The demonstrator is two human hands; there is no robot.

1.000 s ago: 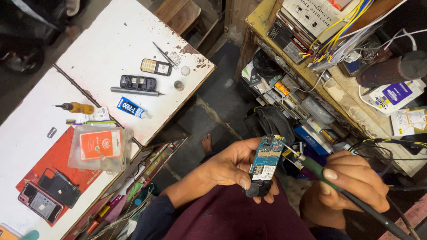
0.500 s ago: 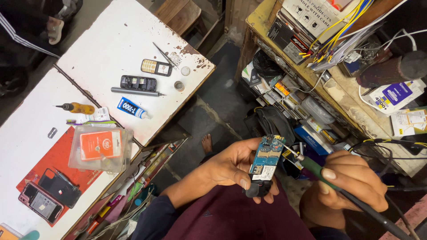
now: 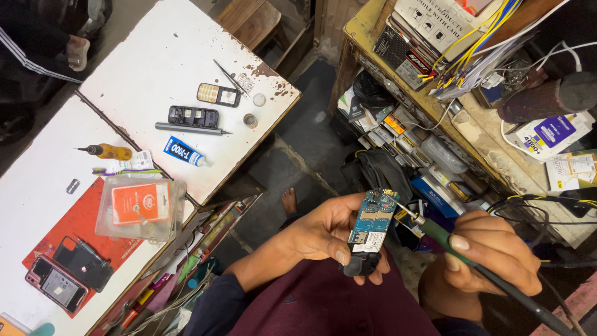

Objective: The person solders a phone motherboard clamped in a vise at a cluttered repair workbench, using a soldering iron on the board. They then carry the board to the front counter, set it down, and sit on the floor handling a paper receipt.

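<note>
Both hands worked unsupported off the bench: left hand (image 3: 323,233) pinched the board (image 3: 372,221), right hand (image 3: 494,252) gripped the iron (image 3: 460,252), whose tip could slip and bridge contacts.

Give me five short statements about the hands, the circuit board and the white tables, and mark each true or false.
1. The left hand holds a blue-green circuit board. True.
2. The right hand holds a green-handled soldering iron. True.
3. The iron's tip points away from the board. False: it points at the board's right edge.
4. The blue-and-white glue tube lies on the floor. False: it lies on the white table.
5. The red mat carries a clear plastic box. True.
</note>
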